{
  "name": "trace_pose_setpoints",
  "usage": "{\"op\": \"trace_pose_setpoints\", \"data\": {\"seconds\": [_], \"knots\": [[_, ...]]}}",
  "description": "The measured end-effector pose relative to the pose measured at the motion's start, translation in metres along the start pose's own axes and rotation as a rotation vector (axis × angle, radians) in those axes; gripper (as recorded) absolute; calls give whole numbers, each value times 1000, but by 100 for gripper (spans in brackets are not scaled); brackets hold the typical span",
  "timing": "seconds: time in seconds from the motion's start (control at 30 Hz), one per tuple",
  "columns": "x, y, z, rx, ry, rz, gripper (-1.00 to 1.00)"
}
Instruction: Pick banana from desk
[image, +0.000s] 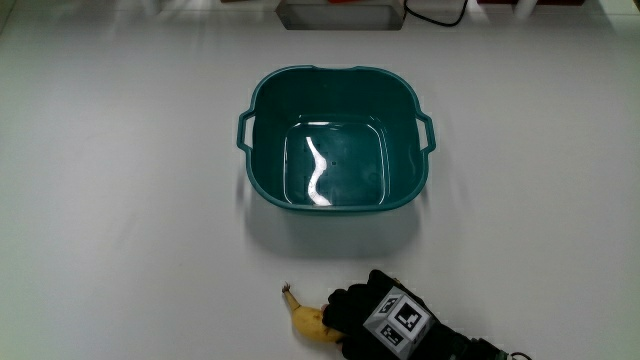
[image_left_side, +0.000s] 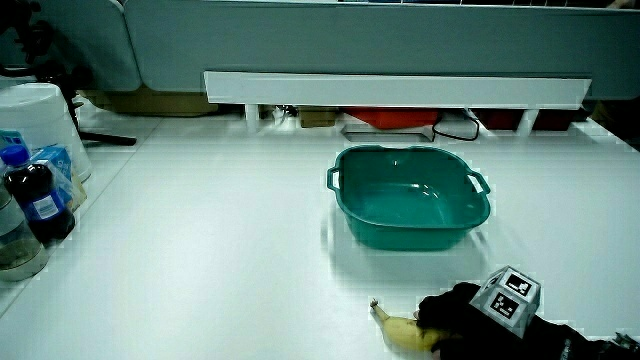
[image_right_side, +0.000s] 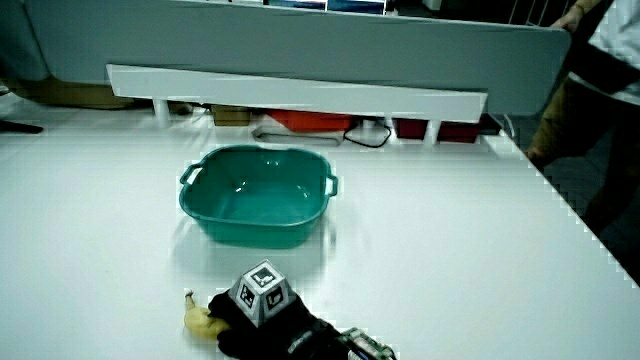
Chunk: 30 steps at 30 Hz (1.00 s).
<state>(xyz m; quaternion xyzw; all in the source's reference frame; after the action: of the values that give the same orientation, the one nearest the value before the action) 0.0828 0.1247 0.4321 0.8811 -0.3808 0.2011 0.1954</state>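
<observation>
Where the counter (image: 120, 200) runs closest to the person, the banana (image: 308, 320) lies flat on the white surface, its stem tip pointing away from the hand (image: 372, 315) and its other end covered by the black glove. The hand rests over that end with the fingers curled down onto the fruit, apparently closing on it; whether the grip is complete cannot be told, since the fingertips are hidden beneath the glove's bulk. The patterned cube (image: 398, 317) on the back of the hand faces upward. Both side views show the same arrangement: banana (image_left_side: 402, 328) on the counter, hand (image_left_side: 455, 318) covering one end; banana (image_right_side: 198, 319) and hand (image_right_side: 255, 320) likewise.

A teal basin (image: 335, 140), empty, stands on the counter farther from the person than the banana and well apart from it. In a side view a dark bottle (image_left_side: 37, 197) and a white container (image_left_side: 38, 125) stand at the counter's edge, well apart from the work.

Step in hand, as judged: the grasp itself, with the fruit not yet lifted. The next move calls for a firm but gentle closure around the banana's body, then a straight lift clear of the counter, keeping the fruit from rolling or slipping out by its curved end.
</observation>
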Motion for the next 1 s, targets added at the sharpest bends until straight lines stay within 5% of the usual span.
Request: {"op": "trace_pose_setpoints", "data": {"seconds": [0.27, 0.67, 0.73, 0.8, 0.9, 1.0], "knots": [[-1, -1, 26, 24, -11, 21, 100], [21, 11, 79, 68, 67, -6, 100], [26, 14, 88, 72, 55, -13, 100], [31, 17, 95, 95, -25, -5, 100], [40, 21, 105, 87, 4, -30, 100], [51, 27, 111, 123, -68, -36, 100]]}}
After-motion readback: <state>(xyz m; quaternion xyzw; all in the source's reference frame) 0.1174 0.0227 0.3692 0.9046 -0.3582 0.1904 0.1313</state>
